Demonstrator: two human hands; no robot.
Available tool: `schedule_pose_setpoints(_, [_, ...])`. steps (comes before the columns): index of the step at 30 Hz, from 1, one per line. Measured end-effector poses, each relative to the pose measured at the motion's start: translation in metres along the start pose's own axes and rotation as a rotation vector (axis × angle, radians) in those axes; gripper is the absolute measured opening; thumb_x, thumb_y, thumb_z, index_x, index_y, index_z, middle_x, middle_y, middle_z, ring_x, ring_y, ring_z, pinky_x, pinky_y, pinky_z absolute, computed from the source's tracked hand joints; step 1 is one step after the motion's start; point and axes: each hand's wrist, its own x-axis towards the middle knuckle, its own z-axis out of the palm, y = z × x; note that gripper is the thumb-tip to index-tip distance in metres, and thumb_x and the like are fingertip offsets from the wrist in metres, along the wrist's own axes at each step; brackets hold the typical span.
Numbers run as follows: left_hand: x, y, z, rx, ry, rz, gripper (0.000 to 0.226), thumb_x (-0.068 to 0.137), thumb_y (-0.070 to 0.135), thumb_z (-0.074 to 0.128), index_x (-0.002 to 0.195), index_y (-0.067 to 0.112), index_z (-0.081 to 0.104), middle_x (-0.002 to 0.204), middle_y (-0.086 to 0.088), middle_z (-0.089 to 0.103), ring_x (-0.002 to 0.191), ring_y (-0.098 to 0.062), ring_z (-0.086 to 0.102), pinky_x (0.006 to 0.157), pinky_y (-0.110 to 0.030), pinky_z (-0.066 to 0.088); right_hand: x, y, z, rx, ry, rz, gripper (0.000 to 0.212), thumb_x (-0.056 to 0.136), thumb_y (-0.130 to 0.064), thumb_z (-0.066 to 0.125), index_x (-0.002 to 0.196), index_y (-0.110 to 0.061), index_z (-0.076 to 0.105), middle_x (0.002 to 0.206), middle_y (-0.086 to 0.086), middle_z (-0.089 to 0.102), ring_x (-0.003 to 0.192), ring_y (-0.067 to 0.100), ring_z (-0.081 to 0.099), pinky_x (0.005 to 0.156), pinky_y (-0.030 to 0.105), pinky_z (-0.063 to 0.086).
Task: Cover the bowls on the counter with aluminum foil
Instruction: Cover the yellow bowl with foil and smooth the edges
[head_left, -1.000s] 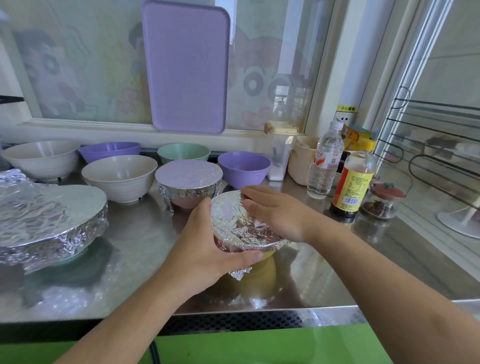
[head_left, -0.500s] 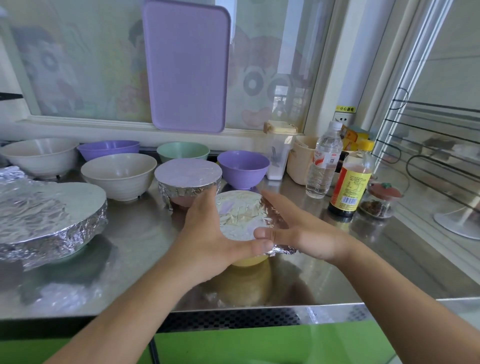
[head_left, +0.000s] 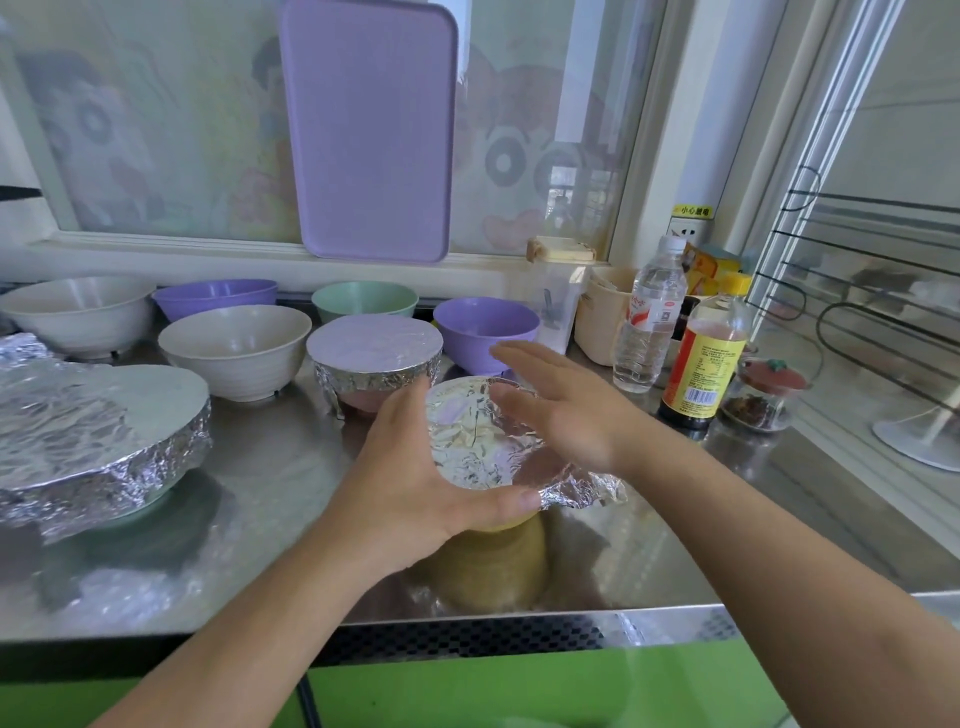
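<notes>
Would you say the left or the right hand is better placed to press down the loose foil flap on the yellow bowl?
Probably the right hand: it is open beside the loose flap, while the left hand grips the yellow bowl, steadying it.

You have three foil-covered bowls (head_left: 470, 436), five bare bowls (head_left: 236, 348) behind them, two bottles (head_left: 649, 322), one tray (head_left: 371, 130).

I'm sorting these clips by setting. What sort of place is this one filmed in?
Most likely a home kitchen: a steel counter under a window holds plastic bowls, some foil-covered, and a sauce bottle stands beside a water bottle. A purple tray leans against the glass.
</notes>
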Motion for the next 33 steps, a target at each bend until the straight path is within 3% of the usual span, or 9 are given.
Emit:
schedule_pose_setpoints(5, [0.001,-0.003,0.0,0.007,0.014,0.014,0.151,0.043,0.08,0.088,0.165,0.03,0.013,0.158,0.023,0.022,0.141,0.008,0.024,0.109,-0.02,0.027,0.018,-0.012,0.011,-0.041,-0.128,-0.003,0.039,0.112,-0.046,0.041,0.144,-0.032,0.06,0.145,-0.012,0.057,0.127,0.009,0.053,0.113,0.028,0.034])
schedule_pose_setpoints(9, [0.005,-0.009,0.001,-0.023,0.004,0.028,0.132,0.041,0.079,0.091,0.151,0.033,0.035,0.146,0.021,0.037,0.135,0.003,0.041,0.109,-0.026,0.042,0.013,-0.003,0.011,0.18,-0.055,0.053,0.034,0.111,-0.048,0.044,0.088,-0.041,0.067,0.087,-0.024,0.06,0.085,0.005,0.058,0.09,0.033,0.045])
schedule_pose_setpoints(12, [0.005,-0.011,0.003,-0.044,0.003,0.037,0.151,0.04,0.081,0.087,0.163,0.028,0.017,0.159,0.019,0.025,0.143,0.002,0.031,0.116,-0.028,0.033,-0.001,0.007,0.009,0.382,-0.101,0.062,0.03,0.107,-0.048,0.054,0.12,-0.025,0.069,0.114,0.003,0.068,0.093,0.019,0.067,0.082,0.037,0.055])
schedule_pose_setpoints(15, [0.004,-0.012,0.006,-0.091,0.025,0.058,0.147,0.043,0.078,0.088,0.163,0.03,0.017,0.16,0.016,0.027,0.143,0.002,0.032,0.117,-0.031,0.035,-0.018,0.022,0.007,0.439,-0.141,0.041,0.075,0.089,-0.063,0.071,0.153,-0.032,0.047,0.155,-0.002,0.053,0.14,0.014,0.053,0.118,0.048,0.043])
schedule_pose_setpoints(17, [0.003,-0.013,0.009,-0.11,0.057,0.07,0.132,0.045,0.073,0.091,0.155,0.029,0.032,0.151,0.012,0.039,0.137,-0.001,0.042,0.115,-0.039,0.043,-0.026,0.03,0.007,0.526,-0.184,0.011,0.074,0.085,-0.053,0.081,0.148,-0.052,0.041,0.151,-0.022,0.055,0.142,0.004,0.051,0.118,0.036,0.044])
schedule_pose_setpoints(21, [0.002,-0.014,0.012,-0.158,0.079,0.115,0.115,0.048,0.063,0.096,0.145,0.037,0.038,0.144,0.011,0.048,0.133,-0.001,0.049,0.11,-0.039,0.047,-0.041,0.032,0.007,0.573,-0.229,-0.035,0.079,0.08,-0.049,0.084,0.142,-0.053,0.036,0.14,-0.036,0.059,0.136,-0.006,0.054,0.102,0.012,0.046])
schedule_pose_setpoints(25, [0.004,-0.015,0.01,-0.203,0.047,0.113,0.125,0.043,0.07,0.096,0.148,0.043,0.034,0.147,0.014,0.047,0.136,-0.002,0.049,0.112,-0.041,0.047,-0.047,0.027,0.002,0.609,-0.259,-0.073,0.08,0.083,-0.007,0.073,0.133,-0.053,0.031,0.122,-0.048,0.061,0.123,-0.017,0.057,0.095,0.007,0.046])
schedule_pose_setpoints(30, [0.002,-0.008,0.007,-0.21,0.04,0.107,0.096,0.042,0.064,0.094,0.113,0.078,0.031,0.135,0.034,0.042,0.124,0.02,0.044,0.097,-0.015,0.041,-0.047,0.031,0.005,0.595,-0.225,-0.085,0.095,0.084,0.013,0.076,0.124,-0.057,0.025,0.106,-0.06,0.055,0.11,-0.029,0.055,0.088,0.001,0.045])
schedule_pose_setpoints(33, [0.004,-0.014,0.009,-0.204,0.046,0.11,0.118,0.041,0.07,0.095,0.14,0.058,0.032,0.145,0.021,0.045,0.134,0.007,0.046,0.111,-0.031,0.045,-0.048,0.031,0.008,0.585,-0.187,-0.074,0.1,0.082,0.012,0.08,0.126,-0.059,0.024,0.107,-0.06,0.054,0.111,-0.028,0.054,0.088,0.002,0.045])
